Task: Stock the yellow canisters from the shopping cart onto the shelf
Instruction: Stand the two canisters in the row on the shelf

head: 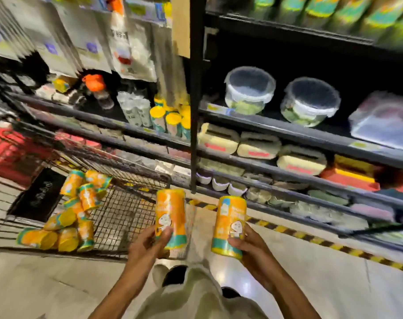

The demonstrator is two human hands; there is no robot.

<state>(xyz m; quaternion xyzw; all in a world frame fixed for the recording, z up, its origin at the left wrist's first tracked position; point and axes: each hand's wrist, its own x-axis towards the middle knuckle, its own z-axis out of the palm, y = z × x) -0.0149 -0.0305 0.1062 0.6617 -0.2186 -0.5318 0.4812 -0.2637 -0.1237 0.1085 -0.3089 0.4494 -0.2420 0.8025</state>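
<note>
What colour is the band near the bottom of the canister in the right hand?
Teal, on the canister; head view.

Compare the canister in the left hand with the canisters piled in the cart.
The canister in the left hand stands upright, gripped near its base; the canisters in the cart lie tumbled on their sides, untouched. The held one is alone; the cart ones are heaped together. Both share orange-yellow labels with teal bands.

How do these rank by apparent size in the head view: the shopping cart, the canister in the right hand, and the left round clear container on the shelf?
1. shopping cart, clearly largest.
2 and 3. Unsure: round clear container and canister in the right hand look alike, and the canister is nearer.
</note>
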